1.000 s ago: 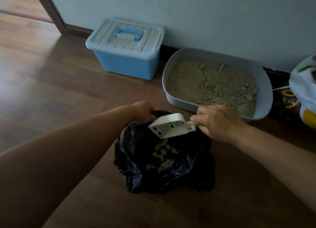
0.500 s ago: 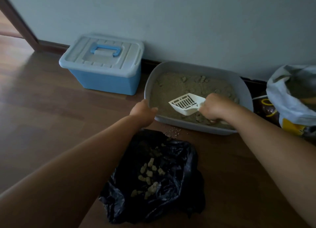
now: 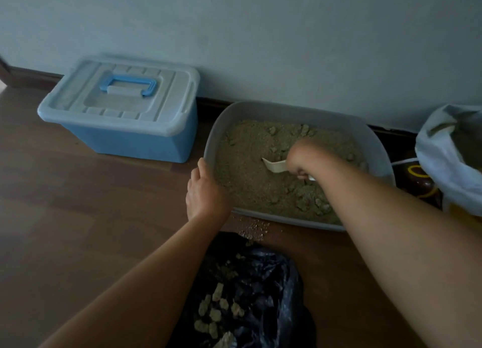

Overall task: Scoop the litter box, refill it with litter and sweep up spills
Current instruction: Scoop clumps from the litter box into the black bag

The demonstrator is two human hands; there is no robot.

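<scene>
A grey litter box (image 3: pixel 292 107) full of tan litter with clumps stands on the wooden floor against the wall. My right hand (image 3: pixel 303 156) grips the handle of a white slotted scoop (image 3: pixel 275 166), whose head is dug into the litter near the box's middle. My left hand (image 3: pixel 204 191) holds the box's front left rim. A black bag (image 3: pixel 263 290) lies open on the floor in front, with several clumps inside. Spilled litter grains (image 3: pixel 251 227) lie between the bag and the box.
A blue storage box with a pale lid and blue handle (image 3: pixel 125 107) stands left of the litter box by the wall. A white litter sack (image 3: pixel 448 154) stands open at the right edge, with a dark printed bag (image 3: pixel 417 180) beside it.
My right hand carried the scoop from over the black bag into the litter box and pushed it into the litter. My left hand let go of the bag and took the box's rim.
</scene>
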